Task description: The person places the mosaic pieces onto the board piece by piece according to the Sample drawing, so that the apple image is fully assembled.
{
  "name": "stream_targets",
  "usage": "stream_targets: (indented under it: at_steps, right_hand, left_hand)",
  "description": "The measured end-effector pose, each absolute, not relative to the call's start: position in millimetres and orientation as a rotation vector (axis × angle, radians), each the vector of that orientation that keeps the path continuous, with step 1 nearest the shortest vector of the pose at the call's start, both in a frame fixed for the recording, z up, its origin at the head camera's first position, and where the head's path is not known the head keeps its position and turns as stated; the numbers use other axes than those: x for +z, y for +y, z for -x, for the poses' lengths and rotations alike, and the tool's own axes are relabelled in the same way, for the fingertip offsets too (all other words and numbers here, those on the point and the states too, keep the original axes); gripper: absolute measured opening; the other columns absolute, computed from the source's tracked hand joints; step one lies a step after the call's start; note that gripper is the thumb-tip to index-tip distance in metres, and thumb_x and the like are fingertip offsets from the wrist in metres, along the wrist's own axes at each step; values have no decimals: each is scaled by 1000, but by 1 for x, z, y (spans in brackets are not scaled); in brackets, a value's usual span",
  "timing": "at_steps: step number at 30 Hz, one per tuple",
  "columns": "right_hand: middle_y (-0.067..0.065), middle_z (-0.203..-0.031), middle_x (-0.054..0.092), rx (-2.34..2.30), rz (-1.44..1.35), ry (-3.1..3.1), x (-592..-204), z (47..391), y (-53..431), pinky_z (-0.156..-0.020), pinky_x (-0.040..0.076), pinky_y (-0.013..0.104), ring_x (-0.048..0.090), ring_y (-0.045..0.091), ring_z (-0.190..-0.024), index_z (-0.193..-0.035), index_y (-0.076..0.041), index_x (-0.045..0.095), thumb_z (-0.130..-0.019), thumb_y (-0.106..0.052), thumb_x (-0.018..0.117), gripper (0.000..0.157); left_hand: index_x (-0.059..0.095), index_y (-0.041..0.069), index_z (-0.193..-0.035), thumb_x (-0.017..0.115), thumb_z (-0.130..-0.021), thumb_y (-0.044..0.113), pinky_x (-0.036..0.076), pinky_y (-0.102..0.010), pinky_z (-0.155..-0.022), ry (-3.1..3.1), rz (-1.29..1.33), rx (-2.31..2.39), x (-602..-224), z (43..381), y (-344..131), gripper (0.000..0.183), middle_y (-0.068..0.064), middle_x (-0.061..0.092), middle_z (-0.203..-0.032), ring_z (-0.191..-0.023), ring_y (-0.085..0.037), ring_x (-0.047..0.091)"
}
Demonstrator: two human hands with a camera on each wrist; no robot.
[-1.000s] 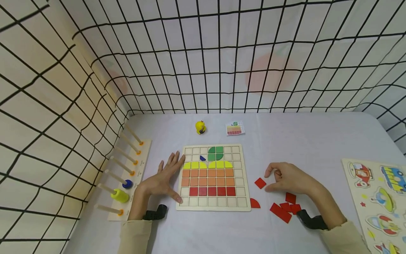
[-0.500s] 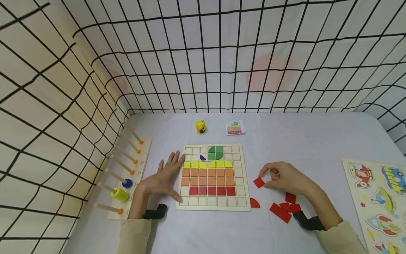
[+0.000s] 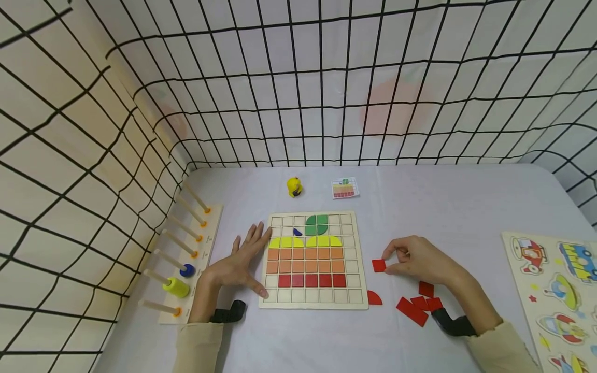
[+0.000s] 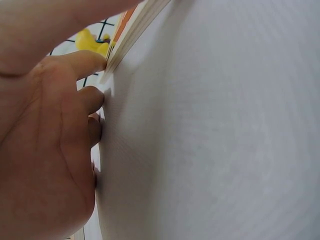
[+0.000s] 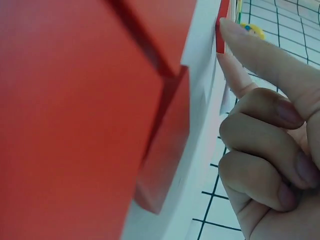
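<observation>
A wooden grid board point(image 3: 315, 299) lies flat on the table, its cells holding green, blue, yellow, orange and red tiles. The left hand point(image 3: 239, 264) is spread at the board's left side, with thumb and a fingertip touching its edge; the left wrist view also shows the palm point(image 4: 45, 145) beside that edge. Right of the board, the right hand point(image 3: 422, 261) pinches a red square tile point(image 3: 379, 266) between thumb and index finger, on or just above the table. In the right wrist view, the thumb meets the tile's side point(image 5: 220, 35) and the other fingers are curled.
Loose red tiles point(image 3: 412, 312) lie below the right hand, and a red quarter-round tile point(image 3: 374, 298) by the board's corner. A peg stand point(image 3: 205, 254) is at left, a picture puzzle point(image 3: 527, 290) at right. A yellow toy duck point(image 3: 294, 187) and pattern card point(image 3: 345, 188) sit behind.
The right hand has moved slightly left and taken the red square tile between thumb and index finger; the tile has turned from a diamond to a squarer angle. The left hand has stayed put.
</observation>
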State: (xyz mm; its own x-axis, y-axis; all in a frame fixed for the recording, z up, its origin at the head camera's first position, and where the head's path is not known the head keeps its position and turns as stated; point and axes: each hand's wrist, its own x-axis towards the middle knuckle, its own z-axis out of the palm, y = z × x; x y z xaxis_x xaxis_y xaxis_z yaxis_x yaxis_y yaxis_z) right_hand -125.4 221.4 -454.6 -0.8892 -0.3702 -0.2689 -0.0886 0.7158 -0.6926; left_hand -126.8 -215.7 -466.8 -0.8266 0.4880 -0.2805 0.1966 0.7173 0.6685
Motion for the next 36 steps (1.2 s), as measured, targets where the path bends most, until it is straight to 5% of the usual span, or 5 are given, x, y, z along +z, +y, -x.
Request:
stream_targets:
  at_steps: [19, 36]
  right_hand:
    - [-2, -62, 39, -1068, 381, 2552, -443, 121, 197, -50, 30, 22, 38, 13, -57, -113, -5, 70, -89, -15, 80, 28]
    - [-7, -60, 45, -1023, 765, 2468, -451, 101, 15, -50, 28, 18, 40, 6, -54, -106, -5, 74, -90, -12, 80, 19]
  left_hand:
    - [5, 16, -168, 102, -57, 36, -16, -66, -125, 2492, -518, 870, -464, 126, -215, 149, -14, -15, -174, -161, -36, -21]
    - [6, 16, -168, 102, -58, 35, -17, -67, -125, 2466, -532, 898, -465, 126, -219, 147, -13, -15, -174, -161, -35, -21]
